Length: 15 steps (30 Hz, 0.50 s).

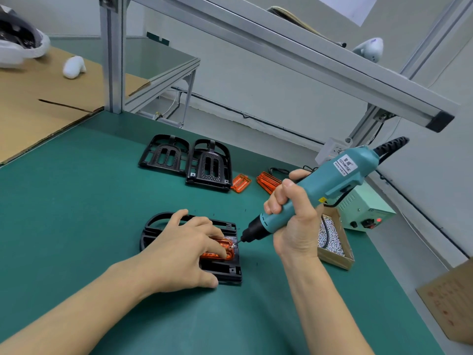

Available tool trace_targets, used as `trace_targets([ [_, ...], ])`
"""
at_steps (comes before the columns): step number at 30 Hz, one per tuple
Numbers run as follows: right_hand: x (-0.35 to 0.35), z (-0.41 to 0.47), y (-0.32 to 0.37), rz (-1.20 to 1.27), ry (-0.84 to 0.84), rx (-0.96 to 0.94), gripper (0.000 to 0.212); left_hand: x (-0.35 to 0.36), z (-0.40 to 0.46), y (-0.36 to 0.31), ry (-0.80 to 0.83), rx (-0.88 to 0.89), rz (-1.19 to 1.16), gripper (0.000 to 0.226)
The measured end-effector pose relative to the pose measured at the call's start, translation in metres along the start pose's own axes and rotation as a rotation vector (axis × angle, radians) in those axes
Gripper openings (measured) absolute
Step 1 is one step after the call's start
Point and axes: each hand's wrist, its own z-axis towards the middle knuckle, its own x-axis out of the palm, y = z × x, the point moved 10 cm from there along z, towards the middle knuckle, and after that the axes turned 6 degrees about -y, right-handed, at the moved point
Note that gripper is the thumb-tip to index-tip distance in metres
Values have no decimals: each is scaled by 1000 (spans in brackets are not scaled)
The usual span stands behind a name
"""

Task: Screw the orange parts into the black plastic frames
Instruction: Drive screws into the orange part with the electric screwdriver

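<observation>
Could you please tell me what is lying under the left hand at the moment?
Under the left hand lies a black frame on the green mat, with an orange part seated in it. The fingers press on the orange part, covering most of it and the frame's middle.

1. White label on the teal electric screwdriver point(332, 180): "KEENWISE" is readable; the Chinese characters above it and the fine line below it are too small to read.
2. Brown cardboard sheet point(450, 303) at right edge: faint red print, illegible.
</observation>
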Motion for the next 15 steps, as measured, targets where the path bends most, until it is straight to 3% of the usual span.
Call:
trace_targets([
  [15, 20, 3, -12, -90, 137, 47, 15, 1, 1, 0, -29, 21, -11, 50],
])
